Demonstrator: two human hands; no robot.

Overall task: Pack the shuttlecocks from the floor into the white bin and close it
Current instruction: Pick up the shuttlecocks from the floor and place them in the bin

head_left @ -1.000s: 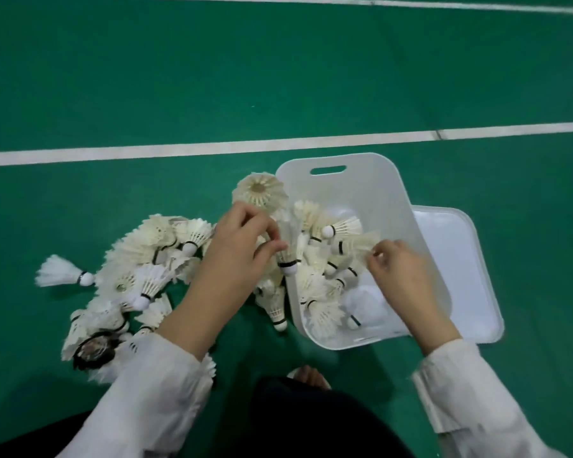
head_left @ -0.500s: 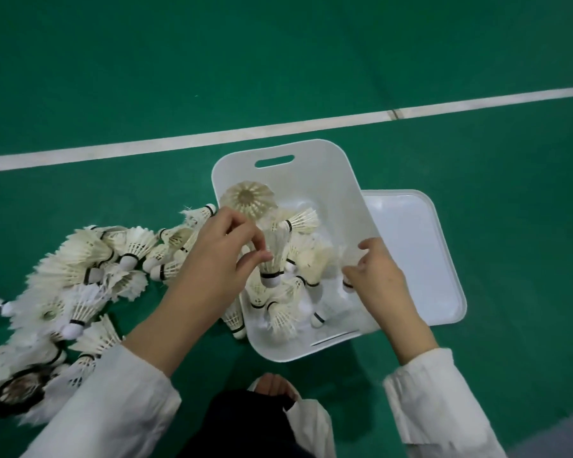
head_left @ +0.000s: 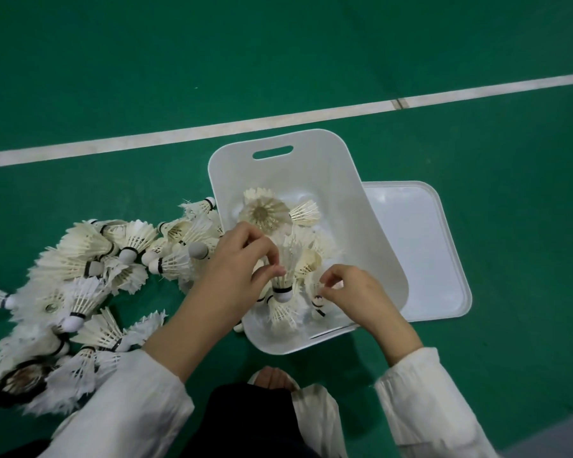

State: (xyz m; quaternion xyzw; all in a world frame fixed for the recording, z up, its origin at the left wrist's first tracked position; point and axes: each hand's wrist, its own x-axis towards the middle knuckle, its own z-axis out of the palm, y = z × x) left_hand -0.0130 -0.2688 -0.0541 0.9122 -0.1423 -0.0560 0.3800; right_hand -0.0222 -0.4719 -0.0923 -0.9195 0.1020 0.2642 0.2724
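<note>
The white bin (head_left: pixel 315 160) stands open on the green floor, with several white shuttlecocks (head_left: pixel 265 211) lying inside it. My left hand (head_left: pixel 235 269) reaches over the bin's left wall and pinches the feathers of an upright shuttlecock (head_left: pixel 286 272), cork end down. My right hand (head_left: pixel 354 292) is inside the bin near its front right, its fingertips pinching the feathers of another shuttlecock (head_left: pixel 316 300). A large pile of shuttlecocks (head_left: pixel 90 279) lies on the floor to the left of the bin.
The bin's flat white lid (head_left: pixel 424 252) lies on the floor against the bin's right side. A white court line (head_left: pixel 179 133) runs across the floor behind the bin. My dark-clothed knees and a bare foot (head_left: pixel 272 378) are just in front of the bin.
My left hand has carried its shuttlecock further into the bin. My right hand has moved left toward the middle of the bin and now pinches a shuttlecock. The view has shifted left.
</note>
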